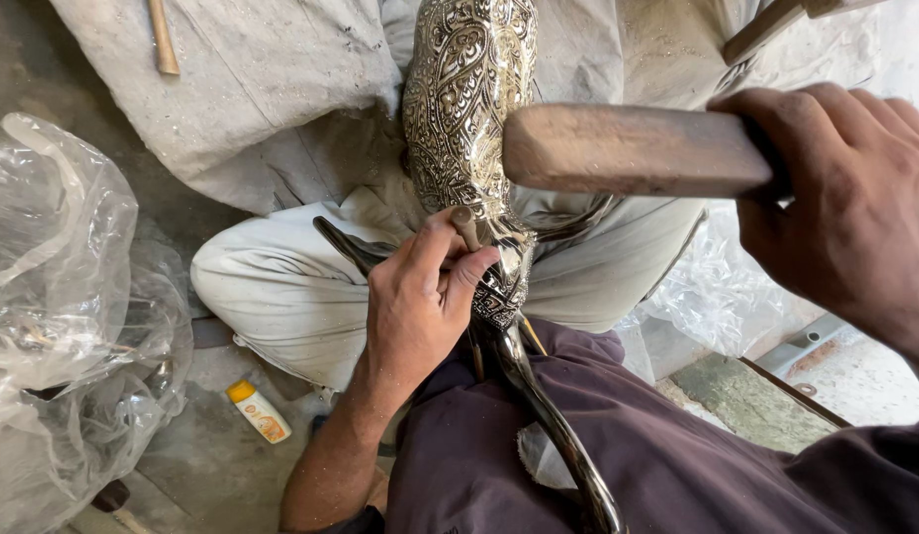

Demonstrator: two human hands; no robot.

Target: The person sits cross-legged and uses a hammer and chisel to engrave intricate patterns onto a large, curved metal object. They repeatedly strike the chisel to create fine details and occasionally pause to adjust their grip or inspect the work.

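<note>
Above chisel (465, 226), mallet (633, 149) well clear

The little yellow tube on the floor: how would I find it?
Start at the clear plastic sheet bunched at the left. Right of its lower edge, on the grey floor below the pale trouser knee, lies the tube. It alone is yellow and white.

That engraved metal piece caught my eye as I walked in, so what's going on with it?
A person seated on the floor works an ornately engraved metal vessel lying across their lap. The left hand pinches a small chisel against its patterned surface, near the curved metal handle. The right hand grips a wooden mallet, raised above the chisel. Crumpled clear plastic sheeting lies on the left.
</note>
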